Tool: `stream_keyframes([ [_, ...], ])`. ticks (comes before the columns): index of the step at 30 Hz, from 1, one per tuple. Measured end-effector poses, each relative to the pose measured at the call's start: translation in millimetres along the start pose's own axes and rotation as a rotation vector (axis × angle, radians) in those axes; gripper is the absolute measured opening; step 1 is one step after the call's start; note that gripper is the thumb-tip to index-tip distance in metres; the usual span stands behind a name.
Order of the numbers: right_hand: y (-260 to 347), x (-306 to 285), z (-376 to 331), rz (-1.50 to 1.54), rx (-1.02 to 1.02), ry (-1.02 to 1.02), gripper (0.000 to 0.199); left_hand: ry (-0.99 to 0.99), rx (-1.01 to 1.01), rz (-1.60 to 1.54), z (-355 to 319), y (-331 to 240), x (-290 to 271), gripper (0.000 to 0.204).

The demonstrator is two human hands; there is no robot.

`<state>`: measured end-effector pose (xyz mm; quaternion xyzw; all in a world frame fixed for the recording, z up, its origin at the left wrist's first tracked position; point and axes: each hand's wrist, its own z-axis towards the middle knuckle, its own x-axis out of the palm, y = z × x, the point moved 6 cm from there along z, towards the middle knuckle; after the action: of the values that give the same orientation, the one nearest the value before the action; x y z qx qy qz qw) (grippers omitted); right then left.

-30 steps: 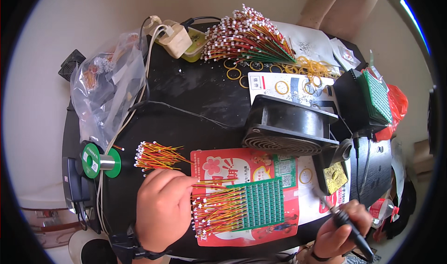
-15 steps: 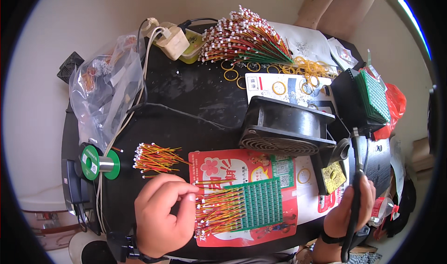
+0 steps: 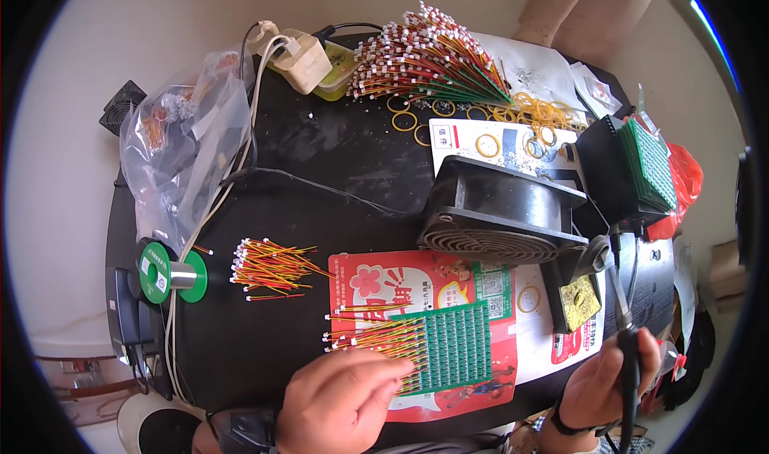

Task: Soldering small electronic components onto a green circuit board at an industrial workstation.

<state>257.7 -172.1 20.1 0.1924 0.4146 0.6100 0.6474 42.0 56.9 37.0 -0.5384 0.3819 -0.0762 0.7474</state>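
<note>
Left hand (image 3: 340, 402) rested fingertips-down, grasping nothing, on the red and yellow wire leads at the near-left edge of the green rectangular circuit board panel (image 3: 452, 346), which lay on a red printed paper sheet (image 3: 376, 282) on the black table (image 3: 336, 153). Right hand (image 3: 609, 390) was clenched around the black handle of a soldering iron (image 3: 621, 302), tip pointing away, beside the black iron stand with yellowed sponge (image 3: 578, 302). A loose bundle of red-yellow wires (image 3: 268, 266) lay left of the sheet, near a green solder spool (image 3: 172, 274). A black round fan (image 3: 501, 213) sat behind the board.

A black table (image 3: 336, 157) is filling mid-frame, pale floor (image 3: 56, 133) lying at left, daylight glaring upper right.
</note>
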Motion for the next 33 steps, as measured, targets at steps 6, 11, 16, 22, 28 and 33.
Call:
stream_keyframes([
  [6,58.2,52.7,-7.6,0.302,-0.097,0.563,0.042,0.118,0.259,0.064,-6.2,-14.1,9.8,0.021],
  [11,61.9,73.0,-17.1,0.295,-0.148,0.665,0.032,0.110,0.308,0.184,-12.3,-16.6,13.0,0.022],
  [16,58.3,76.2,-18.4,0.351,-0.131,0.711,0.032,0.142,0.324,0.147,-9.6,-15.6,17.0,0.020],
  [22,61.4,73.7,-16.6,0.345,-0.141,0.716,0.030,0.115,0.314,0.271,-17.8,-10.7,24.6,0.019],
  [28,60.3,75.9,-14.7,0.350,-0.122,0.756,0.031,0.115,0.309,0.303,-17.4,-7.6,27.5,0.019],
  [33,59.6,75.6,-16.6,0.336,-0.145,0.722,0.030,0.164,0.292,0.361,-15.7,-0.6,35.0,0.016],
])
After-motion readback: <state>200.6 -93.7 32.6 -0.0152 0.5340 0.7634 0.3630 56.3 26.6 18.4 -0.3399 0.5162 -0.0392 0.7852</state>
